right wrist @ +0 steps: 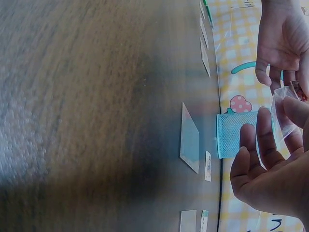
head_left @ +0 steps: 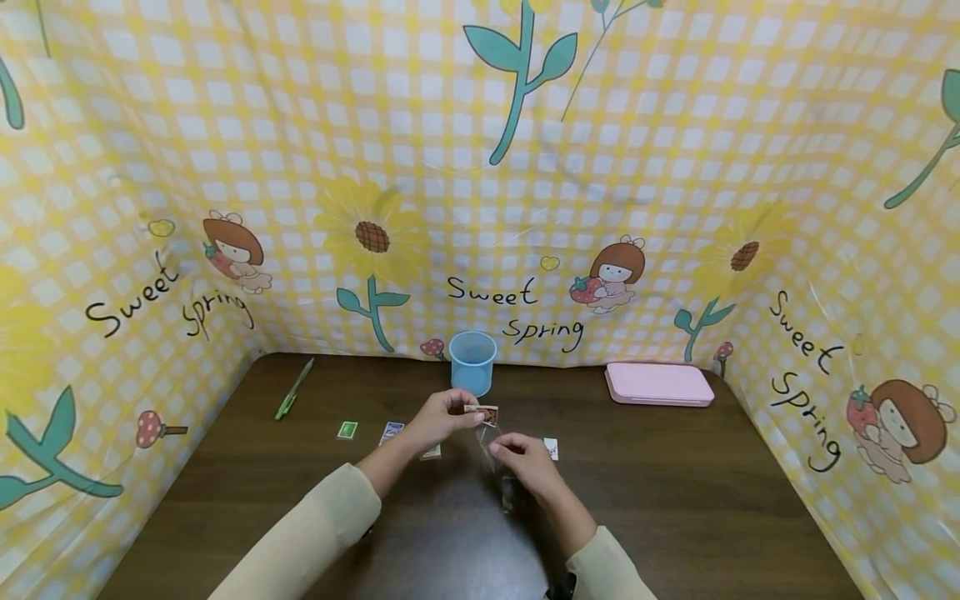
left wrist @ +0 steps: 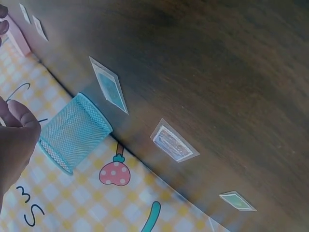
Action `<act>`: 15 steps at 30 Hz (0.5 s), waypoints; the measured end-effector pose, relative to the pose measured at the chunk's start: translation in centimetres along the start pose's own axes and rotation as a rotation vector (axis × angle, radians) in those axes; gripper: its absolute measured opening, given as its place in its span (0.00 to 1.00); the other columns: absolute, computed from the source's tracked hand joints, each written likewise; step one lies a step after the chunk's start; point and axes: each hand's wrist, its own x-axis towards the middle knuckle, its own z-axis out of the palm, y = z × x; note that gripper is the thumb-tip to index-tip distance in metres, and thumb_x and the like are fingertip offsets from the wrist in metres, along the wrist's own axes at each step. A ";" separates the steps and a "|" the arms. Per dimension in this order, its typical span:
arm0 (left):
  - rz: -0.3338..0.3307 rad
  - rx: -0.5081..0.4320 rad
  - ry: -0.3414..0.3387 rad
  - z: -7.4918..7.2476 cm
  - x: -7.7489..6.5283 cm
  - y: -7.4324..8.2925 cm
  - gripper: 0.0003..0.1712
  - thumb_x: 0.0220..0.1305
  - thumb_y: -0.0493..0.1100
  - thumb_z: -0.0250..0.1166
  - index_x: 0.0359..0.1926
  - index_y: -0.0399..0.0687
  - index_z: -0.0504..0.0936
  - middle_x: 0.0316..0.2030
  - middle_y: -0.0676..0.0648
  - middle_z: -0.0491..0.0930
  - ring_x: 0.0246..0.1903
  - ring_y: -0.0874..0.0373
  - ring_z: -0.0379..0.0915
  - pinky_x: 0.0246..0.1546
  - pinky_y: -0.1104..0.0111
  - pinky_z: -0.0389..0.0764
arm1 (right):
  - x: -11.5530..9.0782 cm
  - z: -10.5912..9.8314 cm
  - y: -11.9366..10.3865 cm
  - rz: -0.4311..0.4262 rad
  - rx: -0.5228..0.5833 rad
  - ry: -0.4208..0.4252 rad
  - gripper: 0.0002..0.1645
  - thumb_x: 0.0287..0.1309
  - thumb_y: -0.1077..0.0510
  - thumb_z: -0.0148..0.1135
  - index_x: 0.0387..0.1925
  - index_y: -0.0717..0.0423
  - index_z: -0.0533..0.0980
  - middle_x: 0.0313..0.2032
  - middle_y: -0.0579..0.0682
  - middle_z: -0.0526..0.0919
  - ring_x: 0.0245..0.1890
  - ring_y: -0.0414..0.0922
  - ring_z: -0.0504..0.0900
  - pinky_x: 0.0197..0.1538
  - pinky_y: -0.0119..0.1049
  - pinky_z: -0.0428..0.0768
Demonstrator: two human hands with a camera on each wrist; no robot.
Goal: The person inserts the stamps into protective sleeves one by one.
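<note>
My left hand pinches a small stamp with a reddish-brown picture, in front of the blue mesh cup. To its right, my right hand pinches a clear plastic sleeve between thumb and finger. Stamp and sleeve meet between the two hands; whether the stamp is partly inside the sleeve, I cannot tell. In the right wrist view the sleeve stands by the right thumb, its other fingers spread loosely. Only part of the left hand shows in the left wrist view, its stamp hidden.
On the dark table lie a green stamp, a blue one and a pale one. The blue mesh cup stands at the back, a pink case to its right. A green pen lies far left.
</note>
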 end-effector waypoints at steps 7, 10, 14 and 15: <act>0.013 0.019 -0.011 0.1 -0.7 1.6 0.11 0.59 0.32 0.63 0.40 0.27 0.75 0.30 0.49 0.75 0.31 0.61 0.70 0.35 0.69 0.75 | 0.0 -0.1 0.3 -0.004 0.006 -0.034 0.10 0.58 0.63 0.62 0.37 0.69 0.80 0.34 0.57 0.82 0.33 0.40 0.74 0.39 0.31 0.73; 0.019 0.021 -0.017 0.1 -0.8 1.7 0.10 0.60 0.31 0.63 0.40 0.27 0.74 0.29 0.49 0.75 0.30 0.62 0.69 0.32 0.72 0.74 | 0.0 -0.1 0.3 -0.009 0.012 -0.047 0.10 0.58 0.63 0.62 0.36 0.70 0.79 0.34 0.57 0.82 0.33 0.40 0.74 0.38 0.31 0.73; 0.031 0.026 -0.034 -0.1 -0.8 1.8 0.10 0.60 0.31 0.63 0.40 0.26 0.74 0.29 0.48 0.75 0.29 0.62 0.69 0.31 0.73 0.73 | 0.1 -0.2 0.4 -0.014 0.019 -0.052 0.10 0.58 0.63 0.61 0.37 0.70 0.79 0.34 0.57 0.82 0.33 0.40 0.74 0.38 0.30 0.73; 0.034 0.032 -0.039 -0.2 -0.8 1.9 0.10 0.60 0.31 0.63 0.40 0.26 0.74 0.29 0.48 0.74 0.29 0.62 0.69 0.30 0.73 0.73 | 0.1 -0.2 0.4 -0.014 0.018 -0.052 0.10 0.58 0.63 0.61 0.37 0.70 0.79 0.34 0.57 0.82 0.33 0.40 0.74 0.38 0.30 0.73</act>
